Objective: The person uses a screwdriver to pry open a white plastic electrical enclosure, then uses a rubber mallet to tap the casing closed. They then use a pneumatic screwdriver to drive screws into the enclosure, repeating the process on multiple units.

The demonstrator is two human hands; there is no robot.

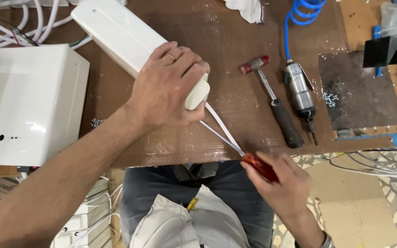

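My left hand (168,87) grips the near end of a long white plastic casing (116,34) that lies slanted on the brown workbench (235,41). A ring shows on one finger. My right hand (283,183) holds a screwdriver by its red handle (259,166) at the bench's front edge. Its thin metal shaft (221,137) points up-left to the casing's end, beside a flat white strip (221,126) that comes out of it.
A larger white box (28,103) sits at left with white cables (19,23) behind it. A hammer (272,98), a pneumatic driver (302,96) on a blue coiled hose (299,11), and a dark mat (361,92) with loose screws lie at right.
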